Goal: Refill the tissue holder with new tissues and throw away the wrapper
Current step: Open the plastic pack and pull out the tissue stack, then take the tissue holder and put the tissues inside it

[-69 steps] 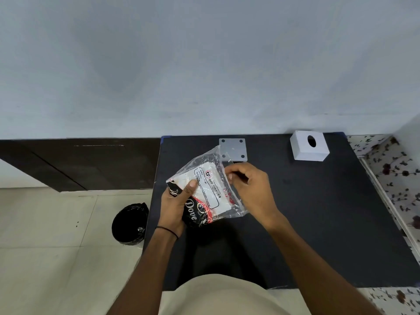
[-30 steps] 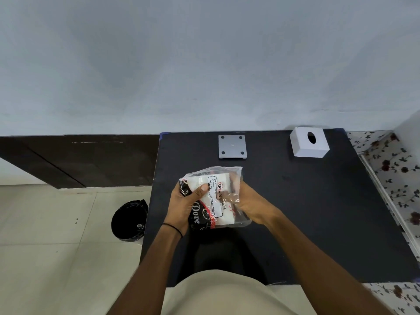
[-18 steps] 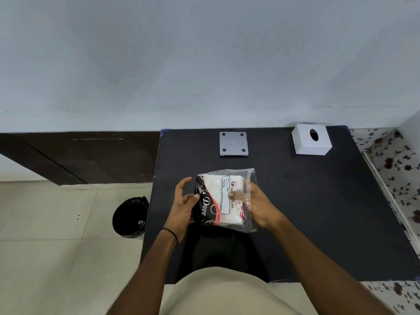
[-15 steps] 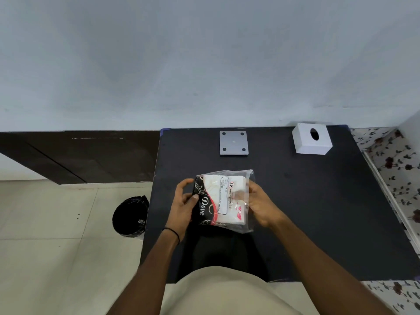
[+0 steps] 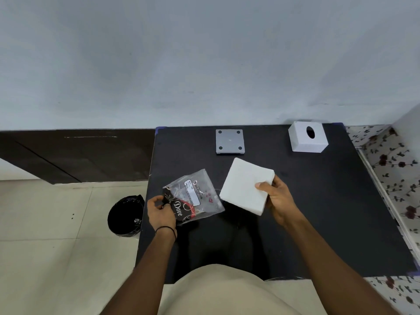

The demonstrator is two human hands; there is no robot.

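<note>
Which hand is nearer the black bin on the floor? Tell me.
Left. The left hand, holding the wrapper, is just beside the bin; the right hand holds the tissue stack farther away.

wrapper (image 5: 193, 196) small label print: unreadable | bin (image 5: 126, 215) right side: hidden behind table (image 5: 318, 212) edge

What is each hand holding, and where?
Right hand holds the tissue stack by its right edge; left hand pinches the empty wrapper at its lower-left corner.
</note>
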